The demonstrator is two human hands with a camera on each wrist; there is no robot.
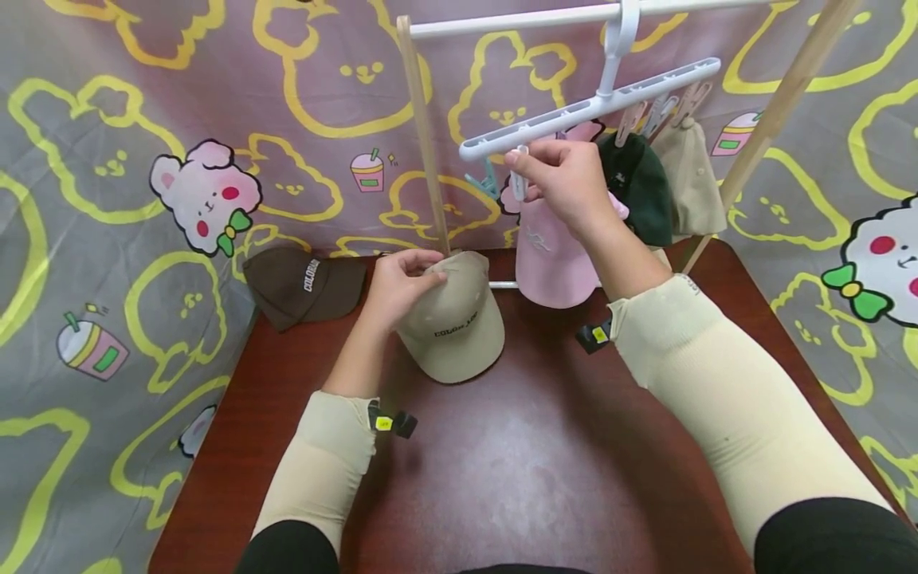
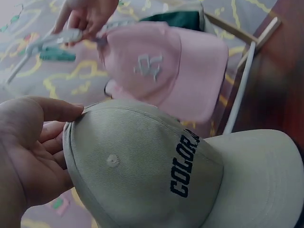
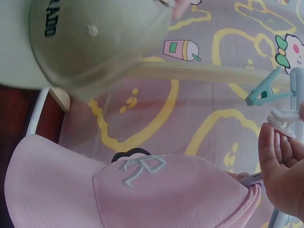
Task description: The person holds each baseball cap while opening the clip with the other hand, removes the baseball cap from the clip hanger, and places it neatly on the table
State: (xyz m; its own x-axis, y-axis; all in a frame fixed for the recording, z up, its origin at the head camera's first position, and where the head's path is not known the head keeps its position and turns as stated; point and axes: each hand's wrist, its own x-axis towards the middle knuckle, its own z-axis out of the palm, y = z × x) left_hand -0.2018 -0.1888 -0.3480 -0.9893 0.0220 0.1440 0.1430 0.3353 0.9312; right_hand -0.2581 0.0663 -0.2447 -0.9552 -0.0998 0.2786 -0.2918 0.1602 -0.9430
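Observation:
My left hand pinches the edge of a beige baseball cap marked COLORADO. In the left wrist view, the thumb lies at the edge of the cap with the other fingers beneath, and the brim points right. Up at the hanger, my right hand pinches a white clothespin between thumb and fingers. A teal clothespin hangs at the hanger's left end. Just below the right hand hangs a pink cap, held by a clip that shows in the right wrist view.
Further right on the hanger, clothespins hold a dark green cap and another beige cap. A brown cap lies at the table's back left. The hanger hooks over the rack's white rod; wooden posts stand at the sides.

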